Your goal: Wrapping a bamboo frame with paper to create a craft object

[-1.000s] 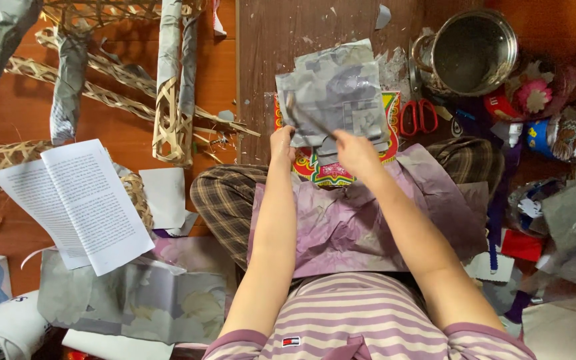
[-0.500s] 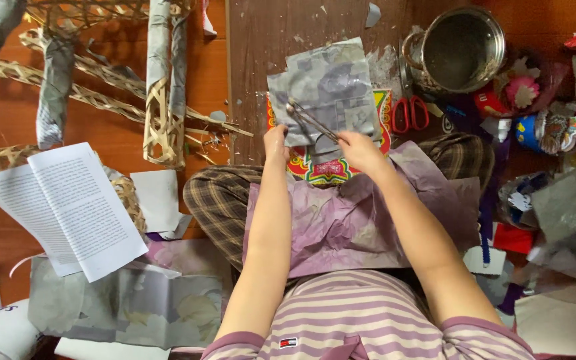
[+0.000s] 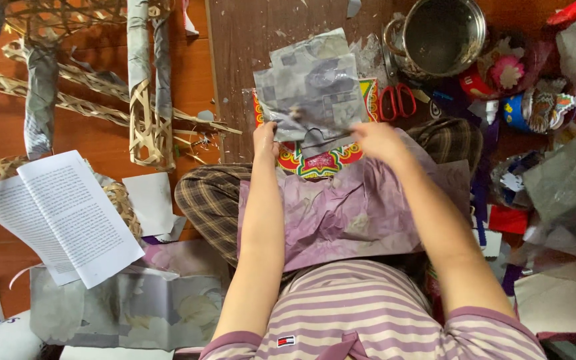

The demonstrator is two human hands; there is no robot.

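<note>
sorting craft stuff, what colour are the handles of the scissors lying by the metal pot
Red, on the scissors beside the round metal pot; the head view shows it.

Right hand (image 3: 379,140) motion-blurred; tool in its grip indistinct, poss. scissors. Grey paper sheet (image 3: 311,83) hides left hand (image 3: 266,137) fingertips. Metal pot (image 3: 443,33) cut off at top edge.

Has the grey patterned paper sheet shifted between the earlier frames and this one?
Yes. The grey paper sheet sits slightly lower against the metal pot, closer to the person; the left hand holds its bottom corner.
</note>
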